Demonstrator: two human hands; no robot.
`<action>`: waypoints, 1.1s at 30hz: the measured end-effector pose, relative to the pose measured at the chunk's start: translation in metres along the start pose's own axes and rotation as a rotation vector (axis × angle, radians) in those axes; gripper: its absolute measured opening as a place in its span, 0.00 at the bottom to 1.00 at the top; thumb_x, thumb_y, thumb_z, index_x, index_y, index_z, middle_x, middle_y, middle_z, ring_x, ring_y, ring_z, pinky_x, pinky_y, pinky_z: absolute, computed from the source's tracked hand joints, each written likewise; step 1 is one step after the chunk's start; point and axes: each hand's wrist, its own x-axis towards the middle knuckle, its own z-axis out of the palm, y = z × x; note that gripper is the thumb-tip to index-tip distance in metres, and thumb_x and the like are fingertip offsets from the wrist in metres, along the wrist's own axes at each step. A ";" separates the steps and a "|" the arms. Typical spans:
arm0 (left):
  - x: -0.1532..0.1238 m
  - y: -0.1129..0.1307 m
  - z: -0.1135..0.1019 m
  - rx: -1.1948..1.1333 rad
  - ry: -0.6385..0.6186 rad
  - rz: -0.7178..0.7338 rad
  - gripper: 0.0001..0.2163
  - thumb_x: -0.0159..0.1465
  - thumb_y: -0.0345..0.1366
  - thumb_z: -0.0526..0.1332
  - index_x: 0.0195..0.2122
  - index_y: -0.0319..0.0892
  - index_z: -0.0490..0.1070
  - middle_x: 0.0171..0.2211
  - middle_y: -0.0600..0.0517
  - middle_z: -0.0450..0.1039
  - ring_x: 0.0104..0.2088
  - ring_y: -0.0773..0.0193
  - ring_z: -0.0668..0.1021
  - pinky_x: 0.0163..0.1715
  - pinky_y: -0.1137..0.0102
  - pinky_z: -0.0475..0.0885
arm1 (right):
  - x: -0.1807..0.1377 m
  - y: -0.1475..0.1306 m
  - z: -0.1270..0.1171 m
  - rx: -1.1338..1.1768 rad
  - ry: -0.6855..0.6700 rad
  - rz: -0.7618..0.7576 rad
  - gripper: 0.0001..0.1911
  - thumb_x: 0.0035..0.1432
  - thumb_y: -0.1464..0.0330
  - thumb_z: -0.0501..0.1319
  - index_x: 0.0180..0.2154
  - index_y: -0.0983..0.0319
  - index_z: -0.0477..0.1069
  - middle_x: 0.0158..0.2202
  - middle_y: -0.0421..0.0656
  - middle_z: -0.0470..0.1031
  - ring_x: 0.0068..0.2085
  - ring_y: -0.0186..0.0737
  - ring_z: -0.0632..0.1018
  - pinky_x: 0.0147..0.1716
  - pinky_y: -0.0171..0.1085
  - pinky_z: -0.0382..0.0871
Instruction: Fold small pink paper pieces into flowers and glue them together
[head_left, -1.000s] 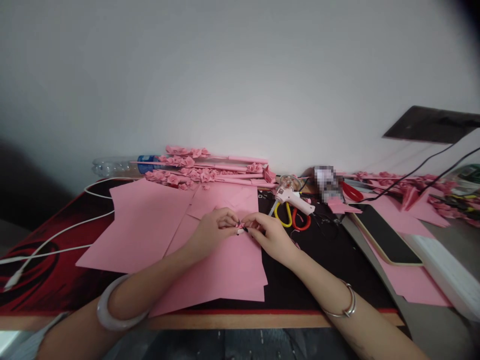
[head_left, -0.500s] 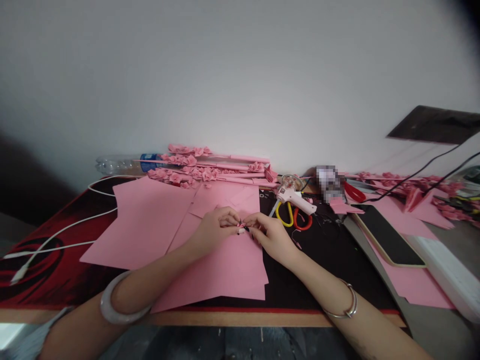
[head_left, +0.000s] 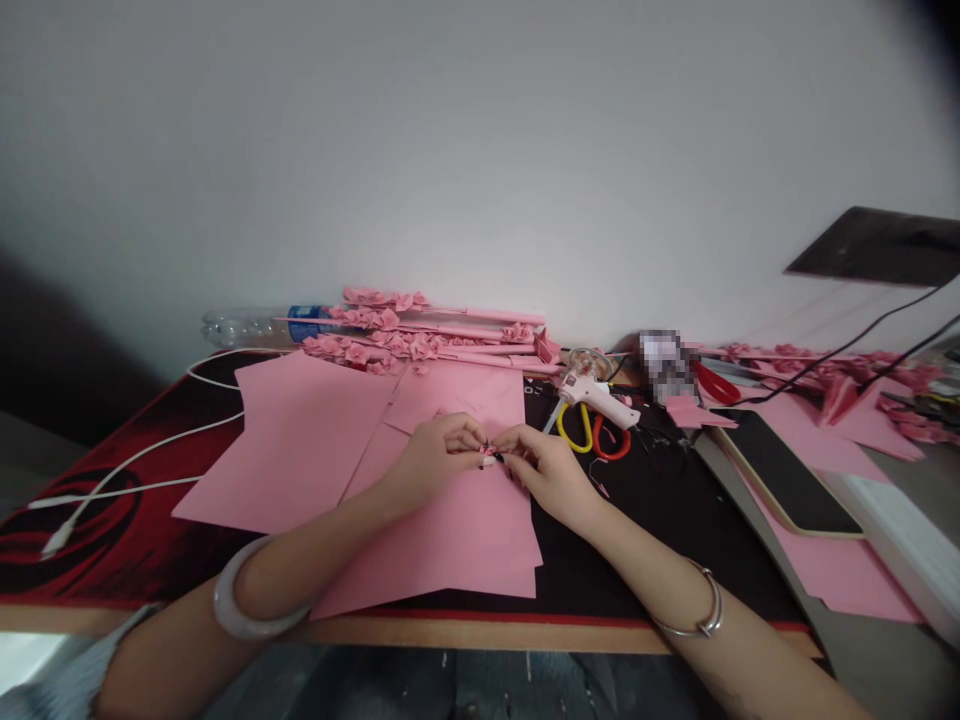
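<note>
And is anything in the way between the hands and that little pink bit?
Nothing that shows: the left hand and right hand both hold the pink bit in their fingertips, over the paper.

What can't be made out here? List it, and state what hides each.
All in the head view:
Small pink paper piece: tiny and partly covered by the fingers; shape unclear.
Yellow-and-red-handled tool: head hidden by the glue gun.
Clear plastic bottle: right end hidden by pink paper flowers.
Object right of the glue gun: pixelated, unidentifiable.
Long white block: cut off by the right edge.
</note>
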 end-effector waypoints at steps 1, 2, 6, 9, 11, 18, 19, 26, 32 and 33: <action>0.000 0.000 0.000 -0.001 -0.003 0.001 0.08 0.50 0.30 0.66 0.29 0.39 0.68 0.28 0.54 0.74 0.33 0.63 0.77 0.36 0.68 0.71 | 0.000 0.000 0.000 0.001 0.000 -0.001 0.11 0.54 0.78 0.54 0.38 0.62 0.69 0.25 0.38 0.72 0.21 0.30 0.70 0.24 0.30 0.65; 0.000 0.000 0.000 -0.001 -0.004 0.002 0.07 0.50 0.30 0.66 0.29 0.39 0.68 0.28 0.54 0.74 0.33 0.62 0.77 0.36 0.68 0.71 | 0.000 0.000 0.000 0.001 -0.001 -0.002 0.11 0.54 0.78 0.54 0.38 0.62 0.69 0.24 0.38 0.72 0.22 0.30 0.71 0.24 0.30 0.65; 0.000 0.000 0.000 0.006 -0.006 -0.008 0.07 0.50 0.29 0.65 0.29 0.39 0.68 0.28 0.53 0.74 0.33 0.63 0.77 0.36 0.67 0.71 | 0.000 0.000 0.000 0.002 -0.005 -0.008 0.10 0.54 0.78 0.53 0.37 0.62 0.69 0.24 0.38 0.71 0.22 0.30 0.71 0.24 0.30 0.65; 0.000 0.000 0.000 0.020 -0.005 -0.013 0.08 0.50 0.28 0.65 0.30 0.39 0.68 0.28 0.53 0.75 0.33 0.63 0.77 0.37 0.67 0.71 | 0.000 0.000 0.000 -0.001 -0.006 -0.004 0.10 0.54 0.79 0.54 0.37 0.62 0.68 0.24 0.38 0.71 0.22 0.30 0.71 0.25 0.30 0.65; -0.001 0.001 0.000 0.027 -0.003 -0.012 0.07 0.50 0.28 0.65 0.30 0.39 0.68 0.28 0.53 0.75 0.33 0.62 0.77 0.37 0.67 0.71 | 0.000 0.000 0.000 -0.001 -0.009 0.000 0.10 0.54 0.79 0.54 0.37 0.62 0.68 0.24 0.37 0.71 0.22 0.30 0.71 0.25 0.30 0.65; 0.000 0.002 0.000 0.025 -0.001 -0.006 0.08 0.49 0.28 0.65 0.29 0.39 0.68 0.27 0.53 0.73 0.32 0.64 0.77 0.36 0.68 0.71 | 0.000 0.001 -0.001 -0.010 -0.015 0.000 0.10 0.54 0.78 0.54 0.37 0.62 0.69 0.25 0.38 0.72 0.23 0.31 0.71 0.25 0.30 0.65; 0.000 0.002 0.000 0.020 -0.003 -0.002 0.08 0.49 0.28 0.66 0.29 0.39 0.68 0.27 0.53 0.73 0.32 0.64 0.77 0.36 0.68 0.72 | 0.000 0.001 -0.001 -0.011 -0.018 0.003 0.10 0.54 0.78 0.54 0.37 0.62 0.69 0.25 0.38 0.72 0.23 0.31 0.71 0.25 0.30 0.65; 0.000 0.000 0.000 0.013 0.004 0.020 0.08 0.49 0.28 0.66 0.29 0.39 0.68 0.27 0.54 0.74 0.32 0.65 0.77 0.35 0.69 0.71 | 0.000 0.002 -0.001 0.006 -0.020 0.002 0.10 0.54 0.78 0.54 0.36 0.61 0.69 0.26 0.39 0.72 0.23 0.31 0.71 0.23 0.30 0.65; -0.001 0.005 0.000 0.026 0.006 0.003 0.07 0.49 0.27 0.66 0.29 0.39 0.69 0.27 0.54 0.74 0.32 0.66 0.77 0.35 0.70 0.71 | 0.000 0.003 -0.001 0.001 -0.027 0.019 0.10 0.54 0.78 0.54 0.37 0.61 0.68 0.26 0.39 0.72 0.23 0.31 0.71 0.24 0.31 0.65; -0.001 0.005 0.001 0.028 0.007 0.005 0.07 0.49 0.27 0.66 0.28 0.39 0.69 0.27 0.54 0.74 0.31 0.66 0.77 0.35 0.70 0.71 | 0.000 0.003 -0.001 0.000 -0.028 0.022 0.10 0.54 0.78 0.54 0.37 0.61 0.68 0.26 0.39 0.72 0.23 0.31 0.71 0.24 0.31 0.65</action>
